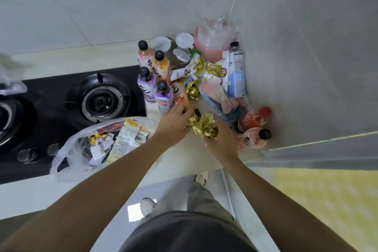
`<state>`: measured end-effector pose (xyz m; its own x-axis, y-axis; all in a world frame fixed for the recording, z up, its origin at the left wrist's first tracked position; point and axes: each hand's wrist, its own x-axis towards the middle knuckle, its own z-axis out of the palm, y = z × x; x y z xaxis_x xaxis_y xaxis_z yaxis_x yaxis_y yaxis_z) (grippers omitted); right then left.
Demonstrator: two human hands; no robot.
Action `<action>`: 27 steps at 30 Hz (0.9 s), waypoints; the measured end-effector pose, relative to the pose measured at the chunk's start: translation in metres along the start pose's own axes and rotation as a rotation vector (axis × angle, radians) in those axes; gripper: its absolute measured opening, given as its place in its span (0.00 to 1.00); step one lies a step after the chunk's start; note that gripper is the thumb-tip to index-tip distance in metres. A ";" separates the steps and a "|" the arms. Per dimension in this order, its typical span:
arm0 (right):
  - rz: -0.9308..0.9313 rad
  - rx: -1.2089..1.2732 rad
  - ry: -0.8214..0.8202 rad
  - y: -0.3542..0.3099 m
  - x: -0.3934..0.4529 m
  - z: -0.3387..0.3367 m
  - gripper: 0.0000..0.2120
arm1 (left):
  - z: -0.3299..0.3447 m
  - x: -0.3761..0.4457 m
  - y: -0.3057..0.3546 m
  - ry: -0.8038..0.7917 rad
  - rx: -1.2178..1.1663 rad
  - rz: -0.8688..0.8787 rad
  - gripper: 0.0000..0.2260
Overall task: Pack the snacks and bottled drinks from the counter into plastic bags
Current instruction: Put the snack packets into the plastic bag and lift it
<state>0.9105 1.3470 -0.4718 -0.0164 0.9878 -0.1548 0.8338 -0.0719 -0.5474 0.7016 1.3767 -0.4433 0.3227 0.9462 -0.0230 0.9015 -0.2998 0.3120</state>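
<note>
Pale stone counter (180,159) beside a black glass gas hob (61,96), seen from above. A translucent white plastic bag (81,149) lies open at the hob's near edge, its mouth showing flat white and yellow snack packets with barcodes and red print; the print is too small to read. In the corner stands a cluster of plastic drink bottles with black caps (155,80), labelled pink, orange and purple, each bearing a large black brush-style character. A tall clear water bottle with a blue-and-white label (237,71) leans at the wall. Two more capped bottles, red and pink (253,129), lie on their sides to the right. Crinkled gold foil snack wrappers (204,127) are scattered across the middle. The left hand (176,120) reaches in with fingers curled onto a gold wrapper; the grip appears to be a pinch, though motion blur obscures it. The right hand (221,139) closes its fingers around a bunch of gold wrappers bearing dark characters.
</note>
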 end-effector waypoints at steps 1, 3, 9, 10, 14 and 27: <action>0.009 0.022 0.008 -0.006 -0.006 -0.001 0.26 | -0.001 -0.016 -0.002 0.022 -0.004 -0.005 0.22; 0.017 0.077 0.013 -0.021 -0.017 0.001 0.19 | -0.005 -0.048 -0.011 0.049 0.000 -0.019 0.22; -0.098 0.221 0.019 -0.091 -0.047 0.030 0.19 | -0.024 -0.129 -0.061 0.076 0.003 -0.209 0.18; -0.142 0.232 0.018 -0.105 -0.050 0.038 0.20 | -0.028 -0.142 -0.072 0.087 0.009 -0.247 0.18; -0.259 0.205 -0.094 -0.156 -0.060 0.074 0.21 | -0.044 -0.191 -0.114 0.110 0.004 -0.421 0.18; -0.303 -0.106 -0.215 -0.214 -0.051 0.133 0.21 | -0.043 -0.215 -0.161 0.064 0.091 -0.504 0.17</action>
<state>0.6593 1.2934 -0.4557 -0.3764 0.9099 -0.1745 0.8259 0.2442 -0.5081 0.4751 1.2263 -0.4479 -0.1741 0.9806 -0.0903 0.9629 0.1887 0.1931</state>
